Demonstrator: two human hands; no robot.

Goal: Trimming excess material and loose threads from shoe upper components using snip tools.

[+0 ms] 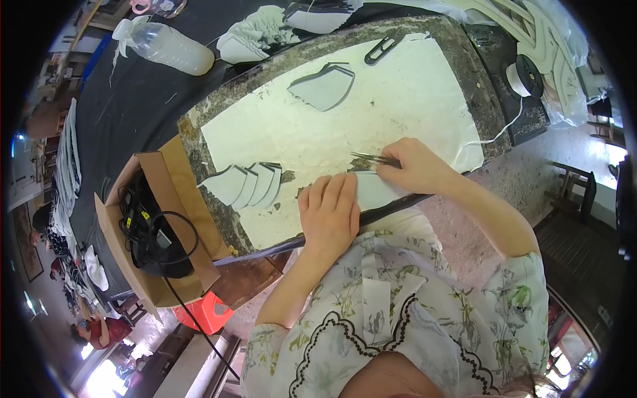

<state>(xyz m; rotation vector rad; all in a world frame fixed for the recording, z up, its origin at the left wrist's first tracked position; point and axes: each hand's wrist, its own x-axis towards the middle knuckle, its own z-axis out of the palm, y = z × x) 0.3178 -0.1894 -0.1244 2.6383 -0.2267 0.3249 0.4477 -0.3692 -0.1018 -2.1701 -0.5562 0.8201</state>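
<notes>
My left hand (330, 211) lies flat at the near edge of the paper-covered board (411, 86), its fingers stretched out and side by side. They press beside a pale grey fabric piece (377, 190). Just right of it, my right hand (421, 166) is closed around a slim, pointed two-bladed metal tool (371, 158), whose tips point left. Its handle is mostly hidden in the fingers. Left of my hands, several pale grey pieces with dark edges (247, 186) lie overlapping. Farther back rests a small stack of similar shaped pieces (324, 87).
An open cardboard box (149, 166) with black cables stands at the board's left. A capped plastic bottle (166, 48) lies behind it. A black tool (381, 50) lies on the board's far side. A thread spool (524, 75) and pale plastic hangers (551, 40) are at right.
</notes>
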